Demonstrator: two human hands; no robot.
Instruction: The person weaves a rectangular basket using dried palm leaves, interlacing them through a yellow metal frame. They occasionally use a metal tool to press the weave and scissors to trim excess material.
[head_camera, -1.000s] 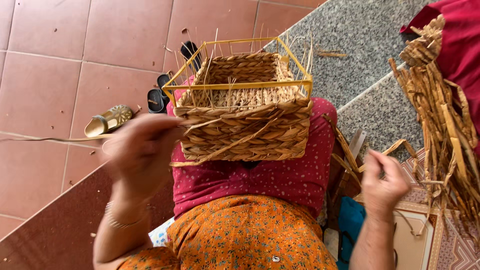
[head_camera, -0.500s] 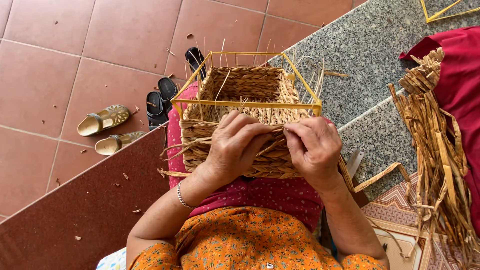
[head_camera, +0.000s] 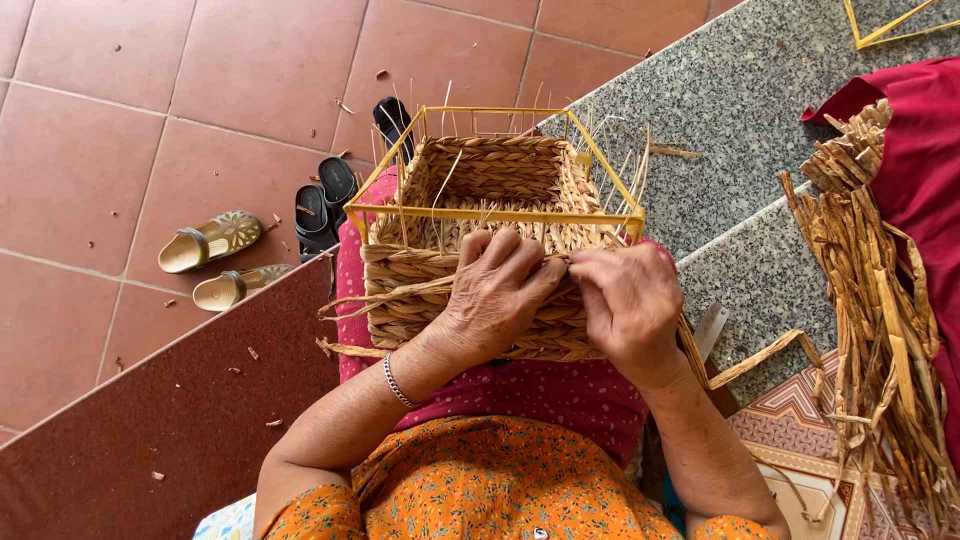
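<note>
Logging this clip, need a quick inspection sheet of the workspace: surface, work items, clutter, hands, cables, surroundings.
Surface: person's lap in pink dotted cloth; red tile floor and grey granite step beyond.
Work items: half-woven straw basket on a yellow wire frame, resting on the lap; loose strands trail from its near wall.
Clutter: bundle of dried straw at right on a dark red cloth; straw scraps on the floor.
Hands: left hand and right hand both pressed on the basket's near wall, fingers at the weave.
Cables: nothing seen.
Surroundings: beige sandals, black sandals, patterned mat.
</note>
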